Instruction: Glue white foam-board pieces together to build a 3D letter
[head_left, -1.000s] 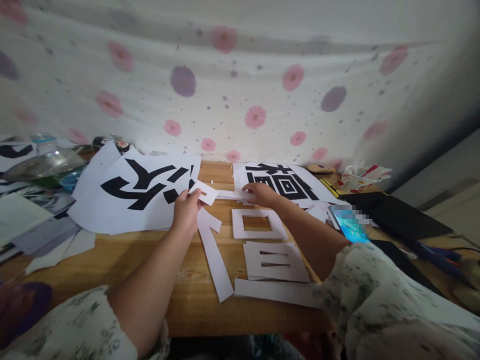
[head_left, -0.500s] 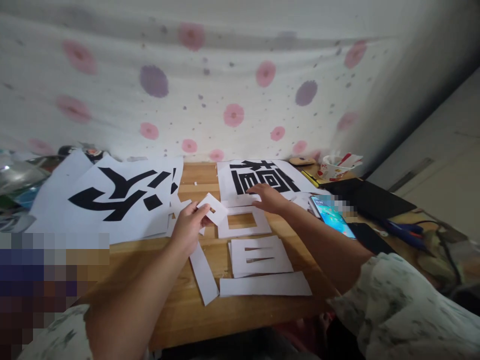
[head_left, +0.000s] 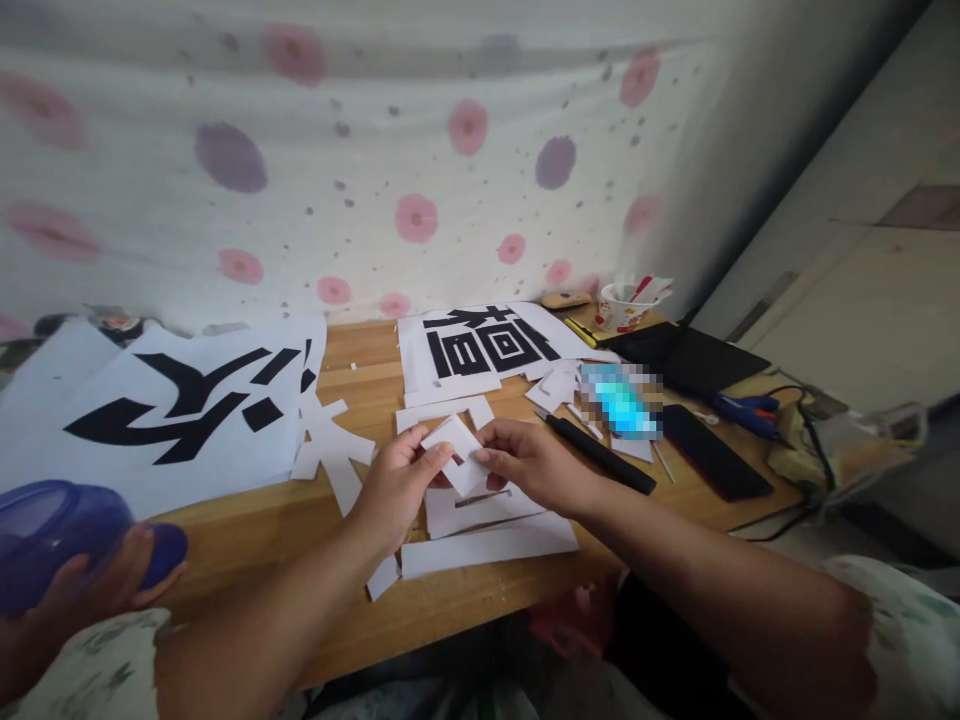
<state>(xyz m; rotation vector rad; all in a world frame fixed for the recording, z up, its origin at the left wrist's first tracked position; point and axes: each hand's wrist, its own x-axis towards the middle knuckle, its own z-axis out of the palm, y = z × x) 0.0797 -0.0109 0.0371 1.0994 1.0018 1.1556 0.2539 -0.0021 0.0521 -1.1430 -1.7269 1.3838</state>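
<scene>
Above the wooden table (head_left: 360, 350), a small slotted paper piece (head_left: 469, 474) hangs tilted, pinched at its left side by the left hand (head_left: 397, 490) and at its right edge by the right hand (head_left: 529, 465). Beneath lie flat cutouts, among them a long strip (head_left: 487, 549); a forked cutout (head_left: 341, 452) sits left of these, a black knife (head_left: 604, 456) right. Farther back, two sheets bear bold black characters (head_left: 495, 345). At far left, another person's hand (head_left: 105, 585) holds something purple (head_left: 56, 530).

Left hand (head_left: 403, 482): bare, thumb laid over bent fingers, pinching. Right hand (head_left: 536, 465): bare, near the left, thumb and curled fingers pinching. Left forearm (head_left: 289, 590): slants back leftward from the grip. Right forearm (head_left: 697, 560): slants back rightward.
</scene>
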